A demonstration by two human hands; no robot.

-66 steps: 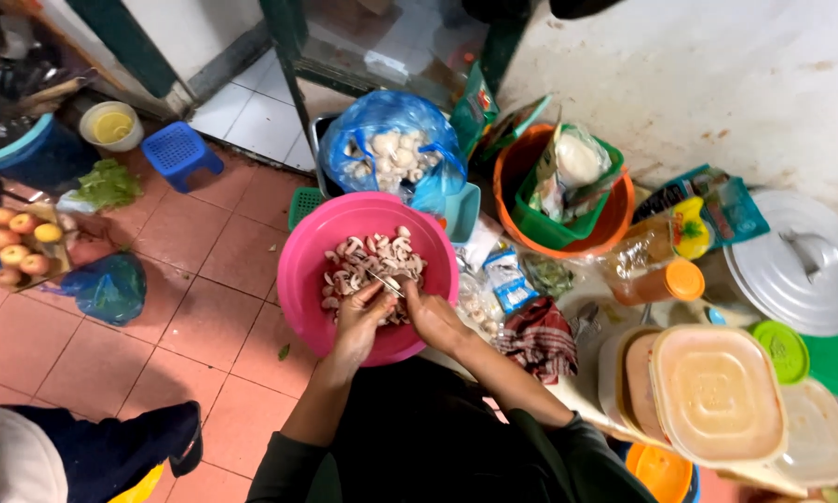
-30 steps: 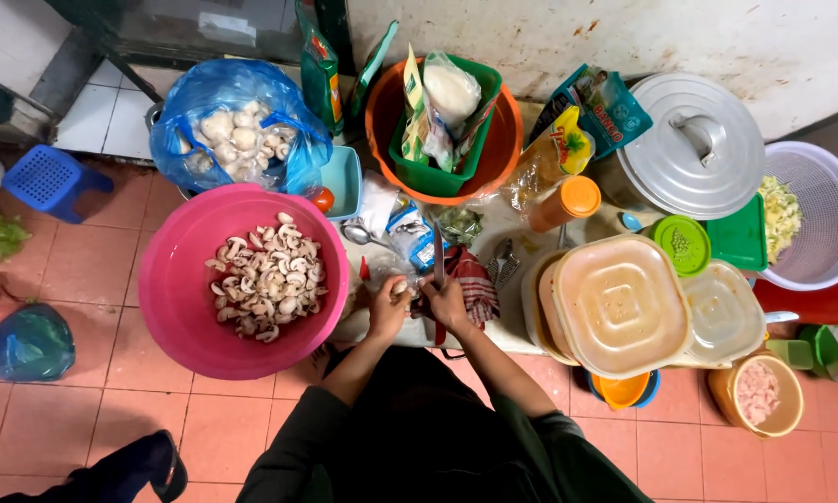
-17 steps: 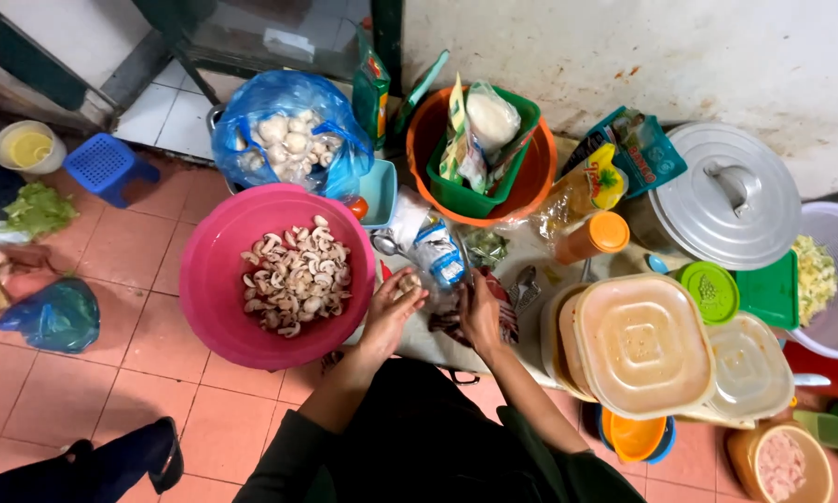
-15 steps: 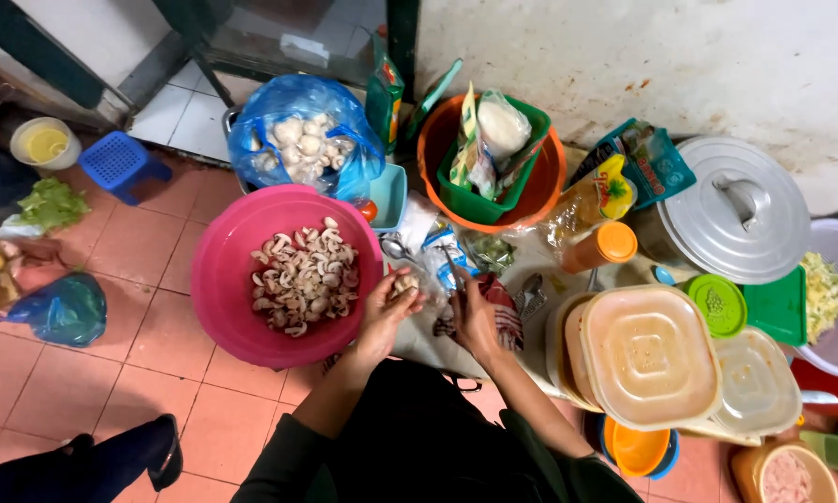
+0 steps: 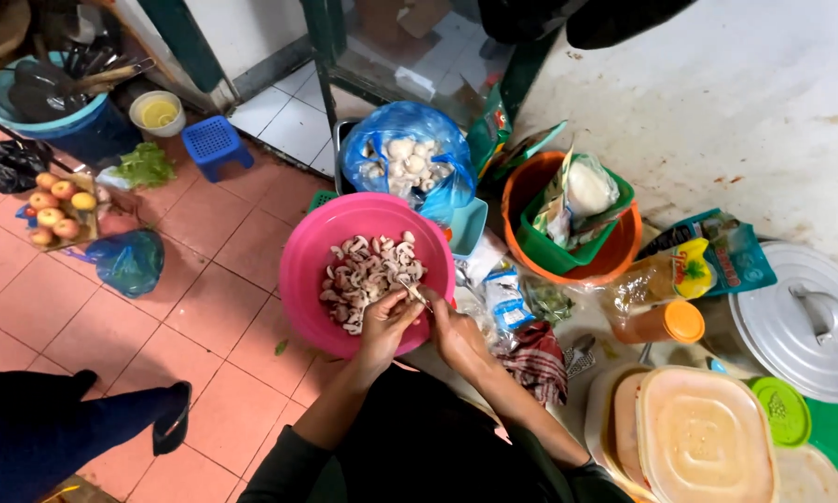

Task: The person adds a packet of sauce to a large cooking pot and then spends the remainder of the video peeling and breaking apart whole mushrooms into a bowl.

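1. Head view looked straight down at a tiled floor (image 5: 204,279) crowded with kitchen things.
2. Left hand (image 5: 386,321) curled shut over the near rim of a pink basin (image 5: 302,270), fingers pinching a small piece of mushroom (image 5: 408,291); piece too small to make out further.
3. Right hand (image 5: 456,335) closed just beside the left, touching it, knuckles up; what it gripped, if anything, could not be told.
4. Sliced mushroom pieces (image 5: 367,275) heaped in the middle of the pink basin, directly ahead of both hands.
5. Whole white mushrooms (image 5: 400,163) sat in a blue plastic bag (image 5: 437,126) just behind the basin.
6. Orange bucket (image 5: 614,265) stood to the right of the bag, holding a green basket (image 5: 549,251) with wrapped packets.
7. Bottle with an orange cap (image 5: 661,321) lay on its side near the bucket; grey metal lid (image 5: 801,321) further right.
8. Lidded plastic containers (image 5: 698,438) stacked at lower right, beside a small green lid (image 5: 780,410).
9. Chequered cloth (image 5: 540,359) lay just right of the right hand.
10. Small blue stool (image 5: 216,144) and a crate of round fruit (image 5: 55,205) stood well apart at upper left.
11. Another person's dark-trousered leg (image 5: 55,428) rested on the floor at lower left.
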